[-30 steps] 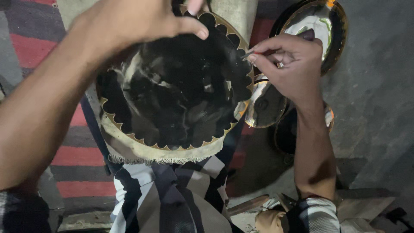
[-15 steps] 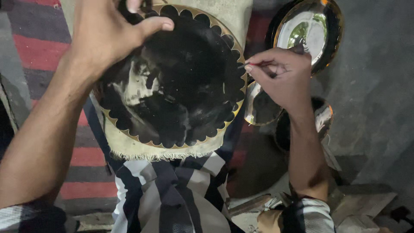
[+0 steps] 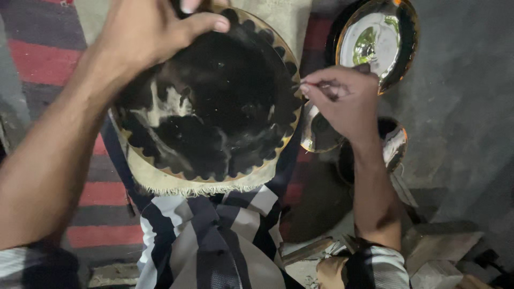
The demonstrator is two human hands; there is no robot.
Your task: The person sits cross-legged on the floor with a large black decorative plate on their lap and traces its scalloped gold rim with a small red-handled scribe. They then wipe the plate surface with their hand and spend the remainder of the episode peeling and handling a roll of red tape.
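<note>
A large round metal plate [image 3: 214, 101], coated glossy black with a gold scalloped border, lies tilted on a piece of fringed sackcloth [image 3: 198, 184] over the person's lap, face up toward the camera so its whole surface can be seen and reached. The left hand [image 3: 152, 32] clamps the plate's upper rim, thumb pressed over the front and fingers wrapped behind, which steadies it against the lap. The right hand [image 3: 342, 99] has its fingertips pinched shut on a thin pointed tool [image 3: 300, 84], too slender to identify further, with the tip meeting the plate's right edge at the scalloped border; the hand is held close to that edge, seemingly for fine control. Under the sackcloth a black and white striped garment [image 3: 214, 241] covers the lap. Just right of the plate, beneath the right hand, smaller shiny metal dishes [image 3: 316, 134] lie within easy reach, and another round plate [image 3: 377, 40] with a bright reflective centre lies on the grey floor [image 3: 460, 123]. A red and dark striped mat [image 3: 48, 59] lies to the left.
</note>
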